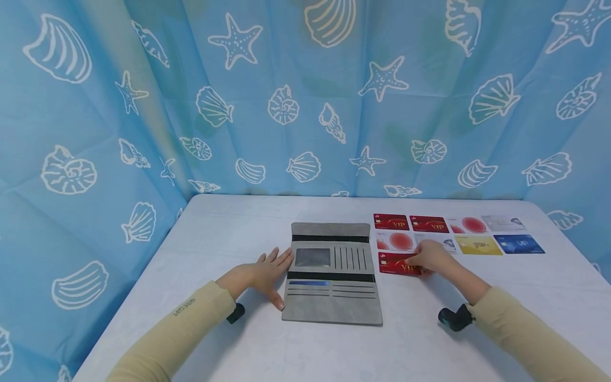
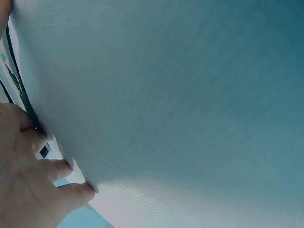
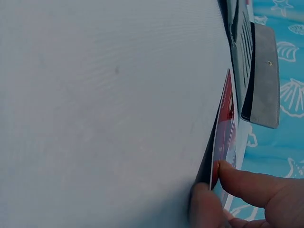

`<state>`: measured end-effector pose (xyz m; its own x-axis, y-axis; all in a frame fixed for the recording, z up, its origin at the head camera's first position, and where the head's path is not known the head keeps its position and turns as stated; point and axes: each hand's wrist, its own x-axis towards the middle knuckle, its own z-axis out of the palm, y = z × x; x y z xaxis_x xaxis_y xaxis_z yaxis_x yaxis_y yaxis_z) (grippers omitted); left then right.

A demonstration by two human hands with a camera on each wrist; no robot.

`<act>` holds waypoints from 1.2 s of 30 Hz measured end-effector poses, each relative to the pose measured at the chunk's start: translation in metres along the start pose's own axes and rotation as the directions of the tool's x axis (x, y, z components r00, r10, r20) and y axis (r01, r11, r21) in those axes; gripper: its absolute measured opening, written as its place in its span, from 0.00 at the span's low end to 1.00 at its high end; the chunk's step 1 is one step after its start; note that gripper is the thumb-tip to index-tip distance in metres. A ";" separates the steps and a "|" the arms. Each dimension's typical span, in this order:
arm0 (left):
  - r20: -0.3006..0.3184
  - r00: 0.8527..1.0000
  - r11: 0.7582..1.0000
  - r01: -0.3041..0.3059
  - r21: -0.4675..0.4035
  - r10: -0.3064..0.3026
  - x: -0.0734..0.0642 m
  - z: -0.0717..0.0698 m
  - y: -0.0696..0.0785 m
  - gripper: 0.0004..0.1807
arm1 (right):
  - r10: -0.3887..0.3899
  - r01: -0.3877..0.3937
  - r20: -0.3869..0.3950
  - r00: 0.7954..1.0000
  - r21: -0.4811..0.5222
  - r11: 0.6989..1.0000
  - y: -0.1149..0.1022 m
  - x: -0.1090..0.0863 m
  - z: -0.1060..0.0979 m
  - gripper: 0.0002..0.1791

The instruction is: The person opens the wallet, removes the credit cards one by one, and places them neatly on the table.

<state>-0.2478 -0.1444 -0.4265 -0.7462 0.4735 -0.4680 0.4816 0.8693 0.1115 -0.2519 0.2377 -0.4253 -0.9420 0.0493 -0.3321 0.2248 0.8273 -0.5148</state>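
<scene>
A grey wallet (image 1: 329, 314) lies unfolded on the white table, with a blue card (image 1: 309, 283) showing in one of its lower left slots. My left hand (image 1: 269, 276) rests beside it, fingers spread, fingertips and thumb right at the wallet's left edge. To the right of the wallet, my right hand (image 1: 435, 257) pinches the right end of a red VIP card (image 1: 393, 263) between thumb and fingers. In the right wrist view that red card (image 3: 226, 107) is tilted, with dark shadow under it.
Behind the pinched card lie rows of other cards: two red VIP cards (image 1: 391, 222), pale cards with red circles (image 1: 394, 241), pale grey ones (image 1: 502, 222), a gold card (image 1: 478, 245) and a blue card (image 1: 518, 244). A blue shell-patterned curtain (image 1: 286, 138) hangs behind the table.
</scene>
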 end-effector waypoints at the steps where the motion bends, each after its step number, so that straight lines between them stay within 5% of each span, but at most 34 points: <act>1: 0.000 1.000 1.000 -0.001 0.000 0.001 0.000 0.000 0.000 0.68 | -0.012 0.012 -0.005 1.000 -0.029 1.000 -0.001 0.000 0.001 0.24; 7: -0.003 1.000 1.000 -0.002 -0.003 0.002 0.001 0.000 0.000 0.68 | -0.053 0.053 0.005 0.999 -0.147 0.988 -0.009 -0.002 0.003 0.31; 15: -0.003 1.000 1.000 0.014 0.005 -0.014 0.002 0.001 0.000 0.69 | 0.000 0.032 0.105 0.994 -0.306 0.951 -0.026 -0.001 0.001 0.27; 36: -0.007 1.000 1.000 0.012 0.004 -0.012 0.001 0.002 0.001 0.69 | -0.006 0.022 0.053 0.999 -0.322 0.947 -0.028 -0.009 0.006 0.29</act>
<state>-0.2471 -0.1430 -0.4283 -0.7551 0.4642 -0.4630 0.4744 0.8743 0.1027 -0.2484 0.2105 -0.4124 -0.9288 0.0151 -0.3703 0.1114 0.9643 -0.2403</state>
